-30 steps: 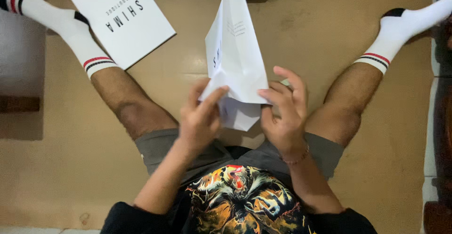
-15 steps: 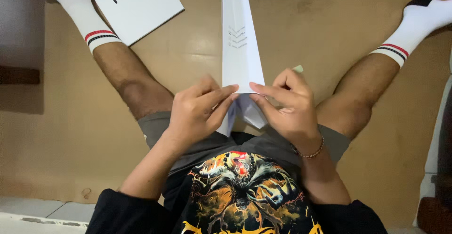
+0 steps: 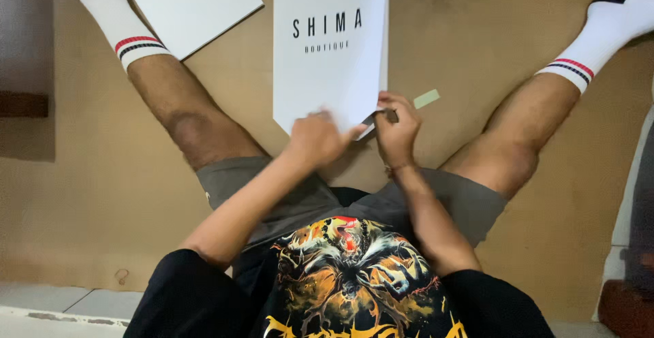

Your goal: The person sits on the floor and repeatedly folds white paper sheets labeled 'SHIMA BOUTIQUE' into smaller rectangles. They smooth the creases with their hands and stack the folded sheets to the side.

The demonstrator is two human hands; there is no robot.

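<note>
A flat white paper bag [image 3: 330, 45] with dark printed lettering lies on the brown floor between my spread legs. My left hand [image 3: 319, 139] presses on its near bottom edge, fingers curled over the paper. My right hand [image 3: 397, 125] pinches the bag's near right corner, where a fold of the paper shows dark. A small pale green paper strip [image 3: 426, 98] lies on the floor just right of my right hand.
A second white printed bag [image 3: 194, 1] lies at the top left beside my left leg. My legs in white striped socks frame the space. A white tile edge [image 3: 82, 304] runs along the near left; dark objects [image 3: 630, 297] stand at the right edge.
The bag stood on edge, folded narrow, in my hands; now it lies flat and wide on the floor with its printed face up. Both hands have shifted to its near edge.
</note>
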